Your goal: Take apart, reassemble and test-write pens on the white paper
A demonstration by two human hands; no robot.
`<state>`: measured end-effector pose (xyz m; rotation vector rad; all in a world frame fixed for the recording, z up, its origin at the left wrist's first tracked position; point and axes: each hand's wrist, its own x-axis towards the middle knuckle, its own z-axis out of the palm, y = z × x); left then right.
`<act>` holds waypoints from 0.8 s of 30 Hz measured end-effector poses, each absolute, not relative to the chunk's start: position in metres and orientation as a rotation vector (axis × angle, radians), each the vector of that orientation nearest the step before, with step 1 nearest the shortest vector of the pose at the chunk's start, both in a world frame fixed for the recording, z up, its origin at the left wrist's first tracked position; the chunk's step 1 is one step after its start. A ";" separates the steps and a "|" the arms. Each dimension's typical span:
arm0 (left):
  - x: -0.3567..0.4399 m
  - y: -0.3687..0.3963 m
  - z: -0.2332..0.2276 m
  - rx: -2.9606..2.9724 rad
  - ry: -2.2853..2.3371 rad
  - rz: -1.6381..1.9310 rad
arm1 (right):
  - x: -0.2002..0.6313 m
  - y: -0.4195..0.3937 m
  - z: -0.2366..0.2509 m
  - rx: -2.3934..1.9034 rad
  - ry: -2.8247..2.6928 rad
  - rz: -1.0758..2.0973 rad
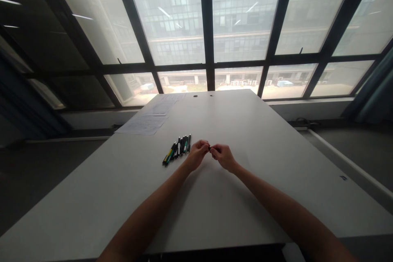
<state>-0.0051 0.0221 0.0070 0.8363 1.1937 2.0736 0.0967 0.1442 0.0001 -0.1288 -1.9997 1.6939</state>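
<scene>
My left hand [197, 154] and my right hand [224, 157] meet above the middle of the white table [215, 118]. Both are closed, fingertips pinching a small dark object [209, 148] between them. Most of that object is hidden by the fingers, so its kind cannot be made out. Just left of my left hand lies a loose row of several pens [179, 147], mostly black, with some green, yellow and white parts. They lie side by side, slanting away from me.
Printed paper sheets [143, 125] lie along the table's far left edge. Two small dark round things [195, 96] are at the far end. A small dark mark or label [343, 178] is near the right edge. Large framed windows [208, 28] stand beyond, with blue curtains [24, 98] at the sides.
</scene>
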 end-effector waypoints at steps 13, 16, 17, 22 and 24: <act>-0.003 0.020 0.010 0.837 1.142 2.002 | 0.099 0.146 0.002 -0.123 -1.976 1.712; -0.004 0.021 0.009 0.832 1.151 1.995 | 0.099 0.146 0.003 -0.114 -1.980 1.715; -0.004 0.021 0.009 0.834 1.163 2.008 | 0.099 0.146 0.002 -0.109 -1.988 1.716; -0.004 0.021 0.009 0.841 1.161 1.991 | 0.098 0.147 0.000 -0.080 -1.986 1.762; -0.003 0.021 0.008 0.834 1.120 1.971 | 0.098 0.148 -0.001 -0.070 -1.982 1.766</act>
